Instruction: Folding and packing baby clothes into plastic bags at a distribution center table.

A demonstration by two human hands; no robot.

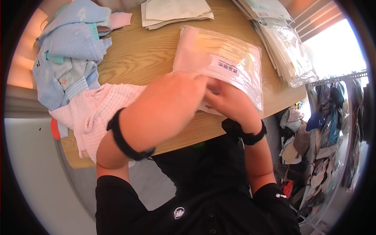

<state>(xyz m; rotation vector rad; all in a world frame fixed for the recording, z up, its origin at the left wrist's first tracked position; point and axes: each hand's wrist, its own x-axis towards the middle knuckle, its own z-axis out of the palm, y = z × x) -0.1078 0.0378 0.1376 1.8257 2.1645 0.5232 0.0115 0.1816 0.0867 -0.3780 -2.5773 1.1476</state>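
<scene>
A clear plastic garment bag (244, 58) with printed lettering lies on the table, with something pale pink inside. My right hand (231, 100) grips its near edge, thumb and fingers curled together at the plastic. Reaching across from the left, my left hand (186, 90) meets the right one at that same edge; it is smeared by motion and its fingertips are hidden. Beside my left forearm lies a pink striped baby garment (88, 113), partly covered by the arm. Both wrists wear black bands.
A heap of light blue baby clothes (74, 43) sits at the table's far left. Pale flat sheets or bags (176, 13) lie at the back. Clear plastic bags (280, 47) are stacked along the right edge. Clothes hang on a rack (329, 113) beyond the wooden table (137, 51).
</scene>
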